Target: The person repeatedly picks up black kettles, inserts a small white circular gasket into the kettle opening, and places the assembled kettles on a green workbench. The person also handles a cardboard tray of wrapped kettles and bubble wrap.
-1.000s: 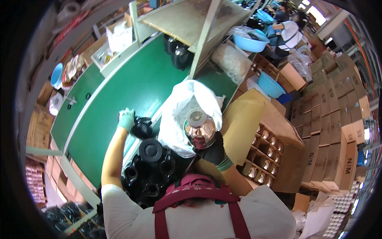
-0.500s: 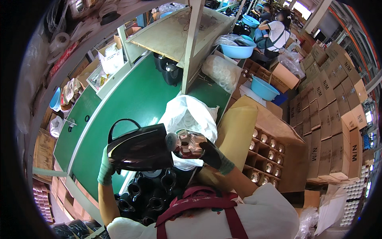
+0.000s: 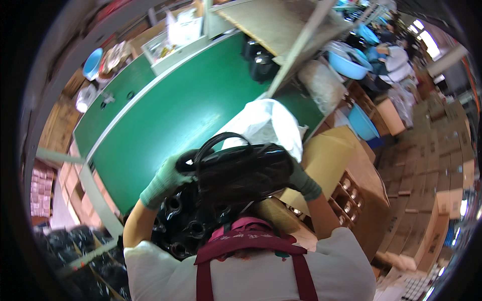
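Kettle body (image 3: 241, 173) held between left hand (image 3: 163, 183) and right hand (image 3: 301, 181), bag (image 3: 263, 123) behind, divided carton (image 3: 346, 193) right, table (image 3: 170, 110) beyond.

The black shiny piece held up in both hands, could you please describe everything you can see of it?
The black piece looks like a glossy, dark moulded plastic shell, broad and rounded, catching highlights. A thin black loop arches over its top like a handle. It is held in the air above the green table, roughly level, in front of a white bag. The gloved left hand grips its left end, the gloved right hand its right end.
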Available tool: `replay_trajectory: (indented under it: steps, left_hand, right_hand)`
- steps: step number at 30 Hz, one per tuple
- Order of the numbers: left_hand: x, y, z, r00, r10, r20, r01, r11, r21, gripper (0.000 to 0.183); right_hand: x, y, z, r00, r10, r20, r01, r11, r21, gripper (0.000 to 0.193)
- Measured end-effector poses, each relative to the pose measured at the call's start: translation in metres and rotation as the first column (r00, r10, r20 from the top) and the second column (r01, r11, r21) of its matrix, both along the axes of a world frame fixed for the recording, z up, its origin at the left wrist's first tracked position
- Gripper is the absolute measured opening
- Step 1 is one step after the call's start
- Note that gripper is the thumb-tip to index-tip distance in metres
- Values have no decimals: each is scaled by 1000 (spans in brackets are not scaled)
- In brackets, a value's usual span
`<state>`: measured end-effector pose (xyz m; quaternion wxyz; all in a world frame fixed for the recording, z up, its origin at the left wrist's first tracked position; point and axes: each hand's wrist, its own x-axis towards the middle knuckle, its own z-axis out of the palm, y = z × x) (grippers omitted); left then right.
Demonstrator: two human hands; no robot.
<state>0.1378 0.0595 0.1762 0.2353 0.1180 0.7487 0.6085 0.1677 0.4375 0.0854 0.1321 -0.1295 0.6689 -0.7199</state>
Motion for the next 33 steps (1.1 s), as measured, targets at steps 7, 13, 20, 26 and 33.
replay_trajectory:
  steps: [7, 13, 20, 26, 33]
  left_hand:
    - [-40, -16, -67, 942, 203, -267, -229, 971, -70, 55]
    - [-113, -41, -164, 856, 430, 286, -513, 769, 382, 41]
    - [-122, -75, -324, 962, 267, 55, -33, 313, -949, 119]
    - [-134, -35, -322, 936, 293, 193, 135, 205, -969, 140]
    - [-119, -44, -335, 983, 169, 77, 29, 273, -962, 142]
  right_hand:
    - [-79, -49, 23, 972, 165, 168, -127, 968, -214, 63]
    - [-194, -117, -29, 889, 40, -456, 22, 991, 129, 89]
    - [-384, -160, -79, 737, 239, -632, 491, 453, 744, 48]
    - [-510, -137, -158, 844, 327, -426, 463, -41, 885, 53]
    - [-435, -90, -92, 735, 413, -538, 397, 380, 835, 62]
